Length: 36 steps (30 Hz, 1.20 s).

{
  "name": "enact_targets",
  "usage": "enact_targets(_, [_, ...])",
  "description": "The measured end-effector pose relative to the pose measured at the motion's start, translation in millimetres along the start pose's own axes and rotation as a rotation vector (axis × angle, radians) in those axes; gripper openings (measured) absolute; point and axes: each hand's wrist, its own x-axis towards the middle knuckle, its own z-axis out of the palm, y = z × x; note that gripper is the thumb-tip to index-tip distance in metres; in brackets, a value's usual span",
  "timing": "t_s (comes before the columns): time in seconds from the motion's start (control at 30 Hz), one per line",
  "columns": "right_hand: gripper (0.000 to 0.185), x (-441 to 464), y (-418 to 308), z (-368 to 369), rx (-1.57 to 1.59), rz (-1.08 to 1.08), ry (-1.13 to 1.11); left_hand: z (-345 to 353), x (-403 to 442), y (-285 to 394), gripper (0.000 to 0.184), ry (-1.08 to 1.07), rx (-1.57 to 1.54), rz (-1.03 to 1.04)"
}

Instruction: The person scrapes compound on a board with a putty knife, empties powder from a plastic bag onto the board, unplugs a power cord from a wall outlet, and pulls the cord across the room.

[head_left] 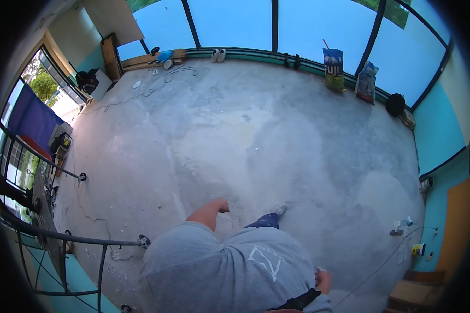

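Observation:
My left hand (222,205) hangs in front of my grey shirt (209,266), above the bare concrete floor (235,135). Its fingers look curled in, and nothing shows in them. At my right side, my right hand (323,280) is partly hidden by the shirt and sleeve. Its fingers are bent, with a small pale spot at their tips; what they hold, if anything, is too small to make out. A black strap (300,301) lies close to that hand. My foot (280,209) points forward below a dark blue trouser leg (265,221).
A curved metal railing (83,239) stands to the left. Along the far windows are shoes (218,55), a printed bag (333,70), and another bag (366,82). A cable (368,276) runs along the right floor. Cardboard (415,295) lies at lower right.

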Motion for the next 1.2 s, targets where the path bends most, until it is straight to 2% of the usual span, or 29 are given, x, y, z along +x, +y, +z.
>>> enact_targets(0.13, [0.049, -7, -14, -31, -0.154, -0.045, -0.04, -34, 21, 60, 0.041, 0.018, 0.029, -0.004])
enact_targets(0.27, [0.049, 13, -11, -97, -0.132, -0.001, -0.014, -90, 43, 154, 0.039, -0.015, 0.022, -0.009])
enact_targets(0.47, [0.049, 43, -35, -179, -0.024, 0.103, 0.029, -136, 155, 323, 0.037, 0.191, 0.07, 0.242])
enact_targets(0.57, [0.049, 65, -71, -214, -0.03, 0.104, 0.023, -183, 139, 430, 0.04, 0.3, 0.014, 0.474])
enact_targets(0.6, [0.048, 75, -88, -223, -0.045, 0.099, 0.014, -190, 128, 453, 0.042, 0.431, -0.097, 0.603])
enact_targets(0.67, [0.048, 97, -124, -242, -0.098, 0.084, -0.01, -220, 70, 488, 0.048, 0.404, -0.199, 0.664])
enact_targets(0.7, [0.048, 109, -144, -253, -0.134, 0.069, -0.019, -228, 48, 493, 0.051, 0.39, -0.258, 0.682])
enact_targets(0.8, [0.048, 142, -205, -289, -0.25, 0.012, -0.048, -224, 29, 476, 0.058, 0.438, -0.368, 0.561])
enact_targets(0.87, [0.048, 161, -248, -313, -0.299, -0.028, -0.049, -193, 60, 439, 0.066, 0.605, -0.425, 0.391])
enact_targets(0.93, [0.048, 177, -288, -334, -0.325, -0.075, -0.042, -156, 91, 379, 0.073, 0.646, -0.493, 0.23])
enact_targets(0.97, [0.048, 186, -307, -345, -0.334, -0.097, -0.036, -167, 19, 361, 0.077, 0.561, -0.608, 0.027])
enact_targets(1.03, [0.048, 199, -344, -364, -0.331, -0.139, -0.024, -145, -8, 311, 0.086, 0.604, -1.024, -0.209])
enact_targets(1.1, [0.048, 215, -374, -373, -0.313, -0.188, -0.013, -117, -17, 252, 0.099, 0.735, -1.441, -0.401])
enact_targets(1.13, [0.048, 219, -384, -374, -0.31, -0.21, -0.022, -101, -9, 213, 0.101, 0.797, -1.589, -0.392])
enact_targets(1.17, [0.047, 221, -392, -369, -0.329, -0.223, -0.031, -88, -14, 187, 0.101, 1.015, -1.836, -0.349])
enact_targets(1.2, [0.046, 215, -402, -362, -0.35, -0.236, -0.038, -87, -41, 178, 0.098, 1.139, -1.911, -0.339])
